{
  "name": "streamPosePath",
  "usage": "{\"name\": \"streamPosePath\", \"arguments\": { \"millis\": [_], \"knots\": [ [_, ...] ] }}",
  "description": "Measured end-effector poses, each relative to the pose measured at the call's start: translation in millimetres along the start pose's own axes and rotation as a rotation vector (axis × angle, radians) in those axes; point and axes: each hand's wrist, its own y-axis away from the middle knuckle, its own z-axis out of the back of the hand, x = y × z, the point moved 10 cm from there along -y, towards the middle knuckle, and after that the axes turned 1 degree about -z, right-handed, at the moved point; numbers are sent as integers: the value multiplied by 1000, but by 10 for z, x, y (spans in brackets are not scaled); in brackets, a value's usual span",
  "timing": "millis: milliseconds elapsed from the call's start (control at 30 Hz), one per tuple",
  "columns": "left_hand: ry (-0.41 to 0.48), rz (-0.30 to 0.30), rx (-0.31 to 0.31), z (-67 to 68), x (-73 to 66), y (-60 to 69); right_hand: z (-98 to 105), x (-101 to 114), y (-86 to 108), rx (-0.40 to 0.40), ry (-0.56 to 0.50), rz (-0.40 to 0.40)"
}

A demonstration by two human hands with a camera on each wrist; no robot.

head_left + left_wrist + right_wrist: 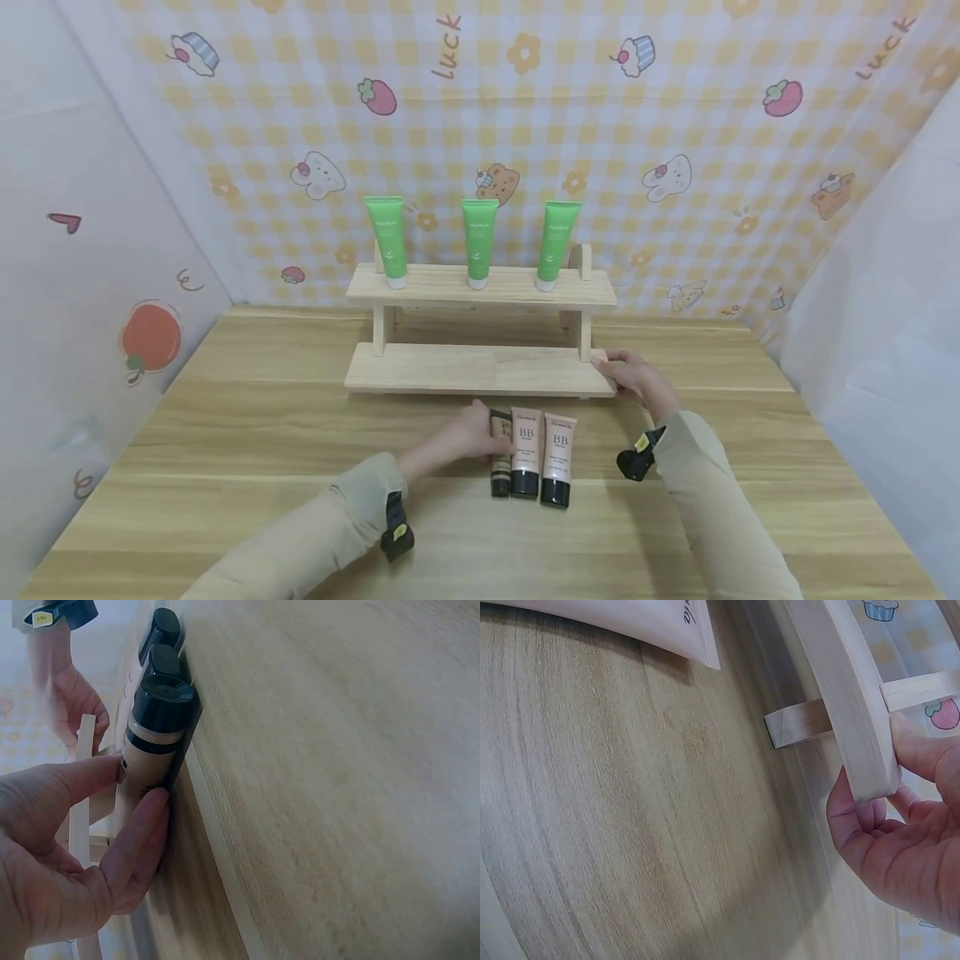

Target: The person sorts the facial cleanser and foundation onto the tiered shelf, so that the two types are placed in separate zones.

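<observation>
Three cosmetic tubes lie side by side on the table in front of a two-tier wooden shelf [480, 369]. My left hand [467, 433] pinches the leftmost, a narrow tan tube [501, 483] with a black cap, between thumb and fingers; the left wrist view shows this tan tube [152, 746] up close. To its right are a pink BB cream tube [527, 442] and another pink BB cream tube [558, 450], both black-capped. At the shelf's lower right end, my right hand [633, 379] grips the board [859, 712], thumb on top and fingers curled underneath.
On the upper tier stand three green tubes, the left one [388, 242], the middle one [478, 242] and the right one [557, 242]. Behind the shelf hangs a checked, patterned cloth [480, 100]. White side walls flank the wooden table [247, 433].
</observation>
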Motion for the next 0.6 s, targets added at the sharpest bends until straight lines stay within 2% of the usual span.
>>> {"name": "streamPosePath", "arguments": {
  "millis": [233,400,467,600],
  "knots": [
    [47,-4,51,-57,4,-6,10,-11,9,-2,19,2],
    [150,-51,78,-75,8,-5,16,-18,-3,-9,21,-1],
    [184,-65,80,-69,20,4,10,-17,-4,-4,15,-1],
    [190,-70,50,-21,58,17,6,-4,1,8,-9,6]
  ]
}}
